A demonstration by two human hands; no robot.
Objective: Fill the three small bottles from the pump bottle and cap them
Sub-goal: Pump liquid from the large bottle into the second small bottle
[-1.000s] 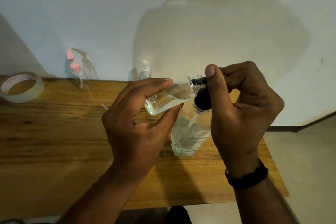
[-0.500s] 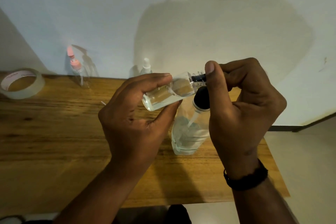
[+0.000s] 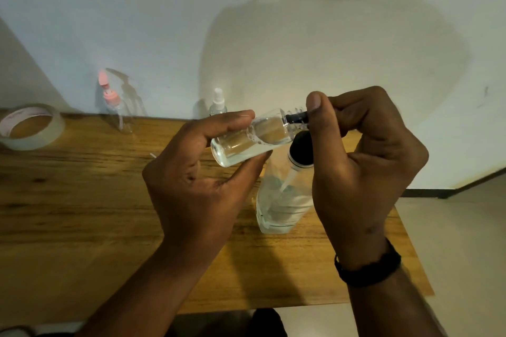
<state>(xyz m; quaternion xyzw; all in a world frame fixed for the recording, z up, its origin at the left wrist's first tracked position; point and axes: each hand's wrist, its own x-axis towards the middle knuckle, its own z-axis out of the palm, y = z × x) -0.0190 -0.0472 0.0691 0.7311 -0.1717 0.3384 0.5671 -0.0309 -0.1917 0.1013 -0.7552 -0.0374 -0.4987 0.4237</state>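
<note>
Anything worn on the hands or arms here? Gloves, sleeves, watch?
No gloves or sleeves show: both forearms are bare to the frame edge. The right hand has a black band around its wrist. The left hand and wrist carry nothing.

The place looks like a plain room in a home or a small office, not a lab or a workshop. A wooden table point(image 3: 82, 200) with a visible grain stands pushed against a bare, pale painted wall point(image 3: 273, 22). To the right, a pale floor point(image 3: 460, 241) meets the wall at a dark skirting strip point(image 3: 427, 192). On the table lie ordinary household things: a roll of clear tape point(image 3: 28, 126), a clear bottle with a pink pump point(image 3: 115, 107) and a small spray bottle point(image 3: 218, 103) at the wall. The light is dim and casts a large shadow on the wall.
</note>
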